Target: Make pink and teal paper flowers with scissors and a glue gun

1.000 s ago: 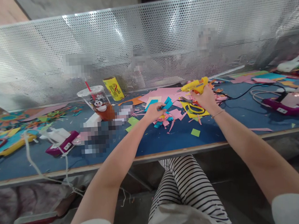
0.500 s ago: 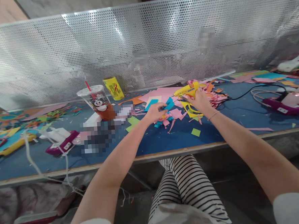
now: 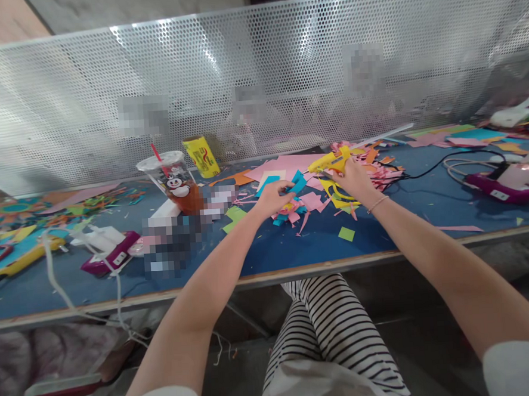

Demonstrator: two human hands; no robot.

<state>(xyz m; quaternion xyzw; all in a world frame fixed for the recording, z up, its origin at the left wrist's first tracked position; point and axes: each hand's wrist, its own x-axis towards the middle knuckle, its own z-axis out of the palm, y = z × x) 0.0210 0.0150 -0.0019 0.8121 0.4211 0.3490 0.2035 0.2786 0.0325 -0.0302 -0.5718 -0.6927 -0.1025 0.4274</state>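
My left hand [image 3: 277, 198] is closed on a piece of blue paper [image 3: 298, 183] above the blue table. Wrapped round the handle of a yellow glue gun [image 3: 329, 160] is my right hand [image 3: 351, 176]. The gun's nozzle points left, close to the upper edge of the blue paper; whether they touch I cannot tell. Beneath my left hand lies a cluster of pink and blue paper strips [image 3: 291, 213]. A yellow cut-out sheet [image 3: 337, 194] is below the gun, and a green paper square [image 3: 346, 234] lies nearer the table edge.
A drink cup [image 3: 174, 182] with a red straw and a yellow packet [image 3: 201, 156] stand at left. Purple power strips [image 3: 112, 254] with white cords sit on both sides. Pink paper scraps [image 3: 382, 170] lie right of the gun. A perforated metal screen [image 3: 283, 71] spans the back.
The glue gun has shifted slightly, its nozzle now nearer the blue paper's top edge. The blue paper has tilted up a little in my left hand.
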